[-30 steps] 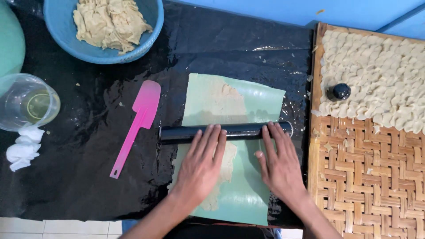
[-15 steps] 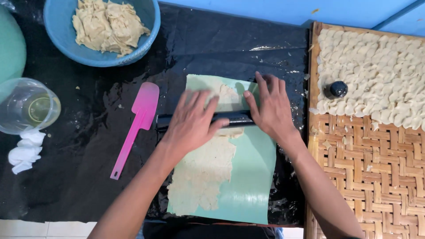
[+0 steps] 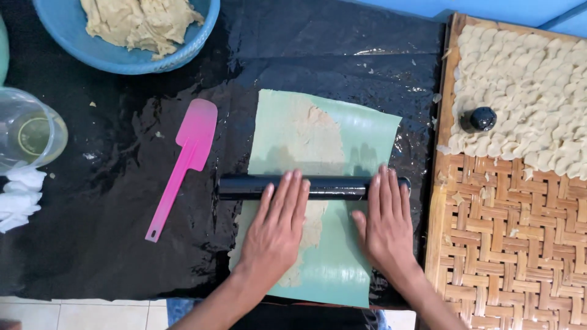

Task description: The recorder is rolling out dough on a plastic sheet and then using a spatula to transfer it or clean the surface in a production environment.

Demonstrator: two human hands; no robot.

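Note:
A black rolling pin (image 3: pixel 330 187) lies crosswise over a light green sheet (image 3: pixel 361 134) that has thin, flattened beige dough (image 3: pixel 312 137) spread on it. My left hand (image 3: pixel 278 229) rests flat with its fingers on the pin's left half. My right hand (image 3: pixel 385 226) lies flat with its fingertips on the pin's right half. Both palms press down with fingers stretched out. The dough under the pin and hands is partly hidden.
A pink spatula (image 3: pixel 183 162) lies left of the sheet on black plastic (image 3: pixel 122 256). A blue bowl (image 3: pixel 183 55) of dough sits far left, a clear cup (image 3: pixel 30 134) and white cloth (image 3: pixel 18 195) at the left edge. A woven tray (image 3: pixel 507 244) with dough pieces (image 3: pixel 538 91) and a black knob (image 3: pixel 480 119) stands right.
The pin rolled away to the sheet's far end half a second ago, then came back toward me to the middle. My hands moved with it.

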